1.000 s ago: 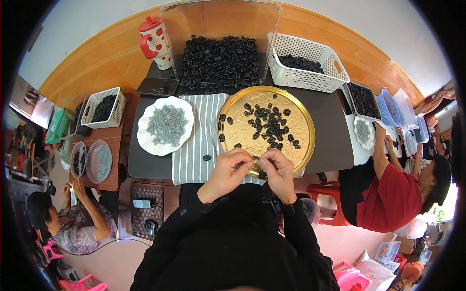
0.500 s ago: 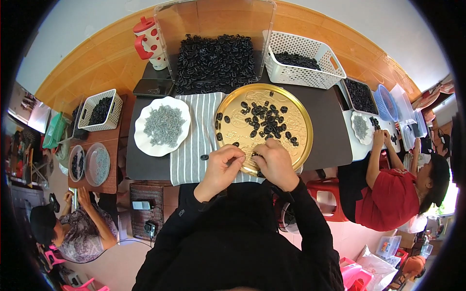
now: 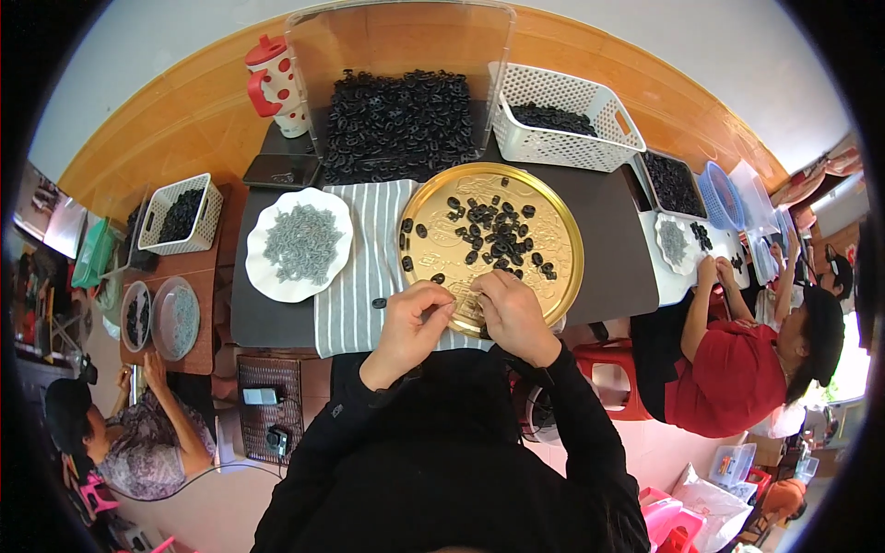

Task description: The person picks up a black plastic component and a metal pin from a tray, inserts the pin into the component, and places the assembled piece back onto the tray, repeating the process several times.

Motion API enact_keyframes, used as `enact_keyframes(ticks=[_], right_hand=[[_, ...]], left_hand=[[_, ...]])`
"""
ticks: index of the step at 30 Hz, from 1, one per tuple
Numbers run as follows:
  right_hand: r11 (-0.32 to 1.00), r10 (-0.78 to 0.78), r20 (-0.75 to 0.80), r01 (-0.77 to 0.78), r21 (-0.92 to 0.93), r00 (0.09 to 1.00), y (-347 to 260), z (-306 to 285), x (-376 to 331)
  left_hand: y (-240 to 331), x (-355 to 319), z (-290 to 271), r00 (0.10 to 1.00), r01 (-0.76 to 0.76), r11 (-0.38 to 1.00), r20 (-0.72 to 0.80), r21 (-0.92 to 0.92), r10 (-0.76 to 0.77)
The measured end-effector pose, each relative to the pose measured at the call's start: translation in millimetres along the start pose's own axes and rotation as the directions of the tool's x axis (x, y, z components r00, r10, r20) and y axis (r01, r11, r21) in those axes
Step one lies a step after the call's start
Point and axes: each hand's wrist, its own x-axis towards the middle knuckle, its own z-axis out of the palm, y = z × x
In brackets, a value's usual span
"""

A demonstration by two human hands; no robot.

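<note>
Gold tray (image 3: 551,217) is littered with black pieces (image 3: 505,241); left hand (image 3: 412,323) is fingertip-pinched, right hand (image 3: 518,320) loosely curled, gap hidden, anything gripped honestly can't be made out.

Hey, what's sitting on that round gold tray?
Small black pieces lie on the gold tray, mostly clustered near the middle. The left hand and right hand cover parts of its near side, so anything beneath is hidden.

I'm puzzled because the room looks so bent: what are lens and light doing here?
In the head view, the orange wall panelling bows into an arc and the corners fall black; same view, the golden tray shines, and the bright patch at far right washes out to white.
</note>
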Motion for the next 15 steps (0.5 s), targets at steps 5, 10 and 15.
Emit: enact_keyframes(ticks=[5,10,15], right_hand=[[0.997,0.068,-0.064,-0.067,0.026,0.996,1,-5,-5],[0.918,0.27,-0.124,-0.216,0.333,0.955,0,1,-10],[0.679,0.412,-0.159,-0.186,0.711,0.897,-1,13,-17]], left_hand=[[5,2,4,1.0,0.005,1.0,0.0,-0.001,-0.005],[9,1,4,0.998,0.052,0.999,0.039,0.002,-0.052],[8,1,8,0.997,0.046,0.998,0.062,-0.039,-0.044]])
